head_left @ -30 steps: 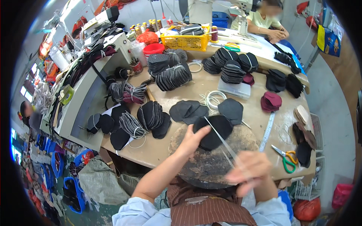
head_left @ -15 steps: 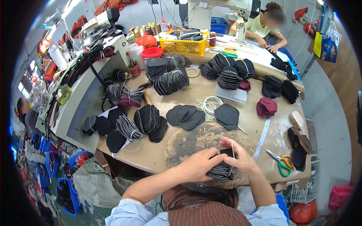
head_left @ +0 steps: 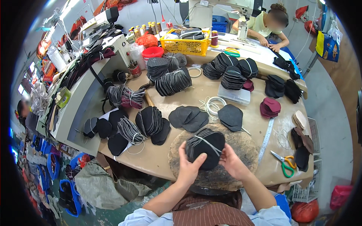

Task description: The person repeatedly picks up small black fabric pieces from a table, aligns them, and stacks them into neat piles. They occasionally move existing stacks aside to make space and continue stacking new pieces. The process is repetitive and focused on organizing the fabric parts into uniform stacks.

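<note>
A bundle of black rounded cut pieces (head_left: 203, 153), with a pale elastic band stretched across it, is raised above the round worn wooden block (head_left: 179, 152). My left hand (head_left: 189, 167) grips its left side, thumb over the front face. At the right edge, my right hand (head_left: 233, 164) has its fingers against the bundle near the end of the band. Loose black pieces (head_left: 188, 117) lie behind the block, with another small black stack (head_left: 230, 116) to their right. Between them sits a coil of white elastic (head_left: 215, 104).
Scissors with orange and green handles (head_left: 285, 164) lie at right, near a ruler strip (head_left: 266, 140) and maroon pieces (head_left: 270, 107). Banded stacks (head_left: 172, 81) stand farther back, before a yellow basket (head_left: 184, 46). Another person (head_left: 264, 28) works at a sewing machine.
The bundle has been lifted and turned so its banded face shows. Both hands have moved from over its top to its sides. The band now lies across the pieces.
</note>
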Demonstrator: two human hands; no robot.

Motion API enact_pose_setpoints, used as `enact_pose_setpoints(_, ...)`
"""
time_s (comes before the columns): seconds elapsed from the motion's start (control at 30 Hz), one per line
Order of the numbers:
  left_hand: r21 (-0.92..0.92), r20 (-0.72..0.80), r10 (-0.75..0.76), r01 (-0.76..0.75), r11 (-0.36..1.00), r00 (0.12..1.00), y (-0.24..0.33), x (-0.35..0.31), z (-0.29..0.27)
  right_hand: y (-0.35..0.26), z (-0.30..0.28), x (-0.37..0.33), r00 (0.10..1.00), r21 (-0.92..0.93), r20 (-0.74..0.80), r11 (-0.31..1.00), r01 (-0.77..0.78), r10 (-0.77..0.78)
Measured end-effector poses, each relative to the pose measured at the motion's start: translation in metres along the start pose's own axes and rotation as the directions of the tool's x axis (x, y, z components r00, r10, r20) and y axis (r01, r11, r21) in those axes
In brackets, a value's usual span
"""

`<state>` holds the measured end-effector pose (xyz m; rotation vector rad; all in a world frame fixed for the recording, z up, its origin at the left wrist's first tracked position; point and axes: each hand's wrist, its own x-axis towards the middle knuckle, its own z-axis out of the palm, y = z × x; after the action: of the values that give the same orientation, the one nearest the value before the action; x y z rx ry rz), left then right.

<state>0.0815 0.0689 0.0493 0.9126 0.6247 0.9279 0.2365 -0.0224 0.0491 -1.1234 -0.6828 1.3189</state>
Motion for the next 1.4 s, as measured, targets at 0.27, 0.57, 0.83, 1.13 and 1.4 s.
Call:
enact_pose_setpoints(0.27, 0.21, 0.329, 0.187, -0.265, 0.941, 0.926, 0.007, 0.013, -0.005, -0.037, -0.003, 0.053, 0.979, 0.49, 0.177, 0.872, 0.004, -0.104)
enact_pose_setpoints(0.57, 0.742, 0.3, 0.239, -0.384, 0.55, 0.923, -0.006, -0.007, -0.047, -0.167, -0.024, 0.193, 0.985, 0.347, -0.169, 0.933, 0.096, -0.039)
enact_pose_setpoints(0.83, 0.758, 0.345, 0.268, -0.435, 0.486, 0.9, -0.012, -0.006, -0.047, -0.16, 0.013, 0.105, 0.932, 0.144, 0.128, 0.936, 0.321, -0.339)
enact_pose_setpoints(1.13, 0.822, 0.404, 0.236, -0.464, 0.329, 0.884, -0.017, -0.005, -0.046, -0.181, 0.086, -0.079, 0.472, -0.732, 0.597, -0.198, 0.652, -0.649)
enact_pose_setpoints(1.4, 0.836, 0.4, 0.233, -0.457, 0.304, 0.886, -0.02, -0.006, -0.042, -0.179, 0.112, -0.083, 0.246, -0.711, 0.535, -0.274, 0.647, -0.808)
